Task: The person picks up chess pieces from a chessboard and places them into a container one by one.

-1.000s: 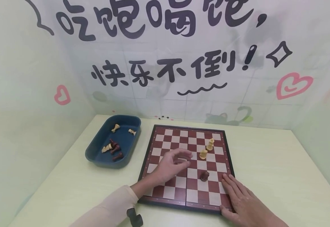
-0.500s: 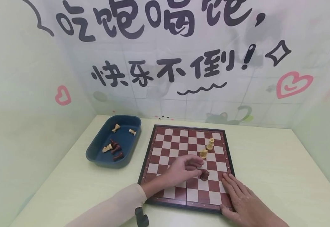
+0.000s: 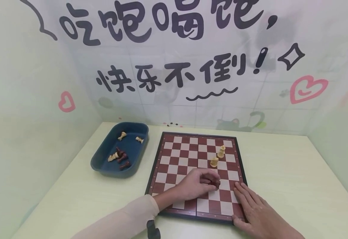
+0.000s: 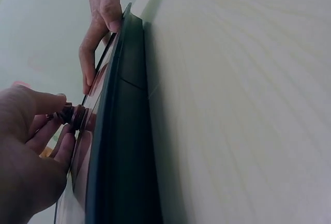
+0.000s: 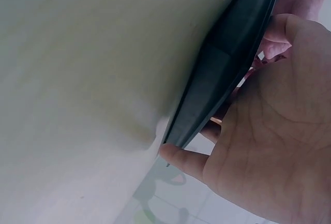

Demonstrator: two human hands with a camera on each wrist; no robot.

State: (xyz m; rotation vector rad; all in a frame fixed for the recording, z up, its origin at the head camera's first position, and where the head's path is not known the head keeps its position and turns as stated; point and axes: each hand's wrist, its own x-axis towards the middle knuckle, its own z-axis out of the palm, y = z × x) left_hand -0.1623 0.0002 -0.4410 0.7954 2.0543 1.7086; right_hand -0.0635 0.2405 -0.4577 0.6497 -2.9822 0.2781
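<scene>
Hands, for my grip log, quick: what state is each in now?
Left hand: closed, holding the dark piece.
Right hand: open, resting on the board.

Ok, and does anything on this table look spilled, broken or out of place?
Nothing spilled or visibly broken stands out. The chess pieces in the blue tray lie tipped and jumbled, but inside it; the two light pieces on the board stand upright.
</scene>
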